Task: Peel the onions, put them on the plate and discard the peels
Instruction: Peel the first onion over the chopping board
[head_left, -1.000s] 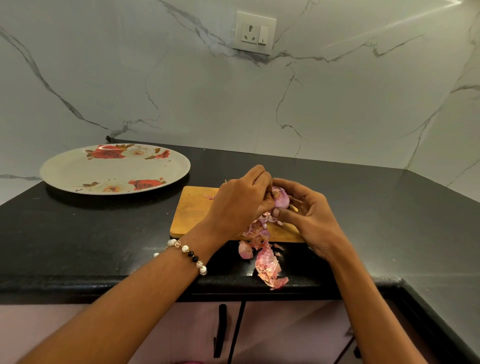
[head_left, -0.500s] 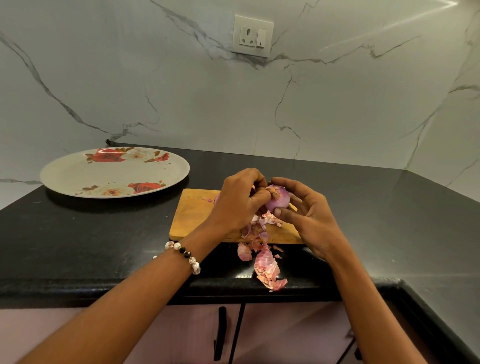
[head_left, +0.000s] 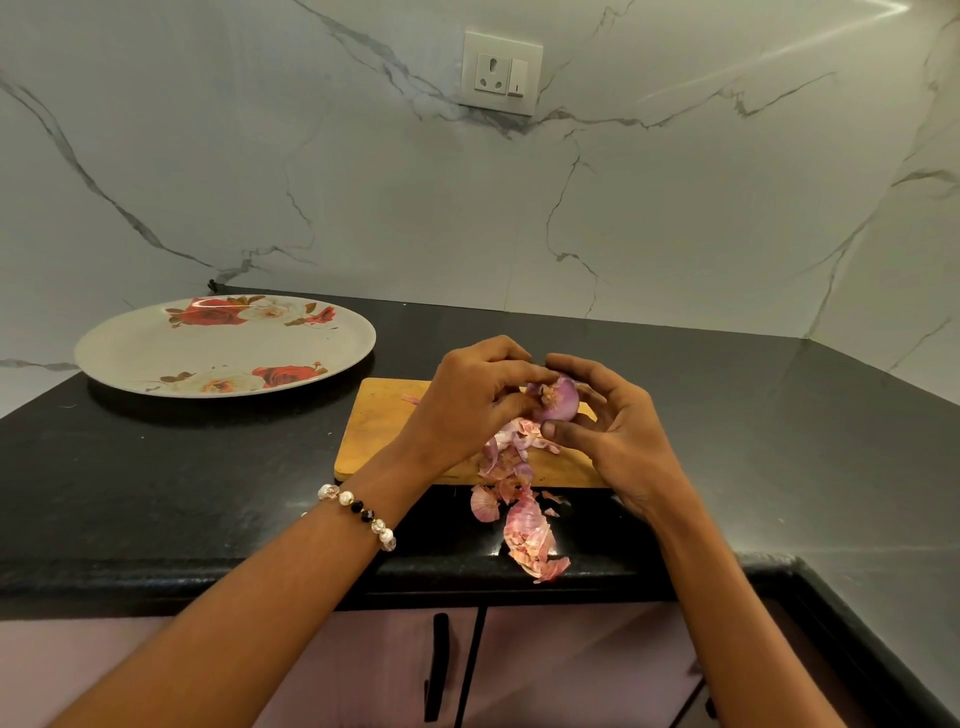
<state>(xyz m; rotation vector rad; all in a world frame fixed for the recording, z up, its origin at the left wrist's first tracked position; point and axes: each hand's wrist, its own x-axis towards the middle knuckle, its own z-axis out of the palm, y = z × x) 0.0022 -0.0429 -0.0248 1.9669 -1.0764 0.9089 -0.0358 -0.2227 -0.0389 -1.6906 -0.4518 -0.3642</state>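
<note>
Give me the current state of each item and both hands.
Onion: partly peeled, held above the cutting board.
Left hand: picking at its skin.
Right hand: gripping it.
Peels: piled on board and counter edge.
Floral plate: no onions.

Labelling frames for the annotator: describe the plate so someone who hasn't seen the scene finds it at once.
Start at the black countertop under the marble wall. The plate lies on its far left, apart from the wooden cutting board where both hands work. It is the only large round thing there: pale, printed with red roses, with nothing on it.
</note>
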